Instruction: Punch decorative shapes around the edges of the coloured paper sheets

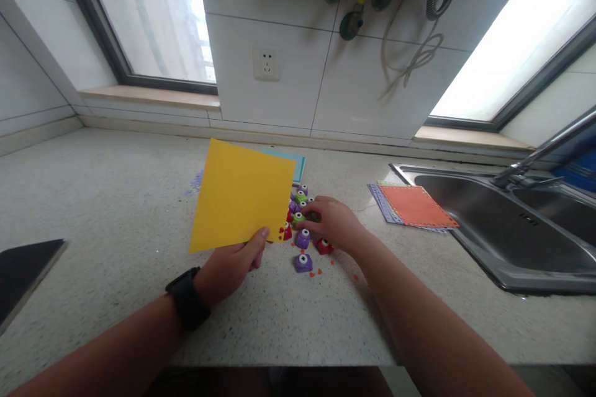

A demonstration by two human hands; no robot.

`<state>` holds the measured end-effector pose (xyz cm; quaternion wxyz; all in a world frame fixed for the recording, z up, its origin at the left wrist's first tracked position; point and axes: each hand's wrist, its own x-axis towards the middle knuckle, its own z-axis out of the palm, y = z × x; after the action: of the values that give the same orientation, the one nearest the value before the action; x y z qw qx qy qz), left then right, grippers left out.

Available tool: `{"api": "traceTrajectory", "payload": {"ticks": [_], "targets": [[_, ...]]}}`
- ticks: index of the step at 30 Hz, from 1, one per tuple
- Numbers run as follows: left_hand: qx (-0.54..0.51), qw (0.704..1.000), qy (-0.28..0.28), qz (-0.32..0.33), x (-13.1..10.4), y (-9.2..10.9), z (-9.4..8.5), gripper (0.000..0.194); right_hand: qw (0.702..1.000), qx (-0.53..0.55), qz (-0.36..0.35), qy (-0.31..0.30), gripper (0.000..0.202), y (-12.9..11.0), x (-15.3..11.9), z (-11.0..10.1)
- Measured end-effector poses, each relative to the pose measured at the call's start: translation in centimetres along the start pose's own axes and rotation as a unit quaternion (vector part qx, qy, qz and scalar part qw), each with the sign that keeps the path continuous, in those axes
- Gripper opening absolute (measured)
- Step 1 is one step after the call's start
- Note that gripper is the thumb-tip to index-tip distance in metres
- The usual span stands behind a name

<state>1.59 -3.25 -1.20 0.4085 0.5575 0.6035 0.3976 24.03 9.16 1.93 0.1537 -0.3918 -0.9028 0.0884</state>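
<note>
My left hand [239, 263], with a black watch on the wrist, pinches the lower edge of a yellow sheet of paper [246, 195] and keeps it raised above the counter. Small heart-like shapes show at the sheet's lower right corner. My right hand [333, 220] reaches into a cluster of craft punches, its fingers curled at a green craft punch [298, 219]. Nearer to me stand a purple craft punch [303, 262], another purple punch [303, 238] and a red craft punch [325, 246]. The yellow sheet hides part of the cluster.
Orange-red paper bits [319, 272] and purple bits [196, 183] lie scattered on the counter. Blue paper [299, 167] rests behind the yellow sheet. Orange paper [419, 206] tops a stack beside the metal sink [493, 260]. A dark panel [28, 273] is at left.
</note>
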Motion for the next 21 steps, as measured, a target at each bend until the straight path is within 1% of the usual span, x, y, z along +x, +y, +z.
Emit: {"api": "traceTrajectory", "payload": {"ticks": [6, 12, 14, 16, 18, 19, 21], "targets": [[0.012, 1.000, 0.001, -0.004, -0.1, 0.3, -0.1, 0.058, 1.000, 0.029, -0.003, 0.006, 0.026, 0.2, -0.1, -0.2], [0.010, 1.000, 0.000, 0.005, 0.1, 0.1, 0.0, 0.058, 1.000, 0.008, -0.007, 0.005, 0.023, 0.0, 0.0, 0.0], [0.007, 1.000, 0.002, 0.006, 0.1, -0.1, 0.0, 0.058, 0.999, 0.032, 0.000, 0.019, 0.020, -0.1, 0.0, -0.1], [0.011, 1.000, 0.005, 0.003, 0.0, 0.1, 0.0, 0.059, 0.995, 0.088, 0.026, 0.042, 0.018, -0.1, -0.1, -0.3], [0.020, 1.000, 0.008, 0.001, -0.2, 0.4, 0.0, 0.059, 0.977, 0.189, 0.065, 0.073, 0.020, -0.1, -0.2, -0.5], [0.024, 1.000, 0.010, 0.001, -0.2, 0.6, -0.1, 0.058, 0.959, 0.258, 0.081, 0.087, 0.023, -0.2, -0.3, -0.7], [0.029, 0.999, 0.015, 0.003, -0.4, 1.0, -0.1, 0.058, 0.902, 0.412, 0.091, 0.097, 0.031, -0.6, -0.4, -0.9]]}}
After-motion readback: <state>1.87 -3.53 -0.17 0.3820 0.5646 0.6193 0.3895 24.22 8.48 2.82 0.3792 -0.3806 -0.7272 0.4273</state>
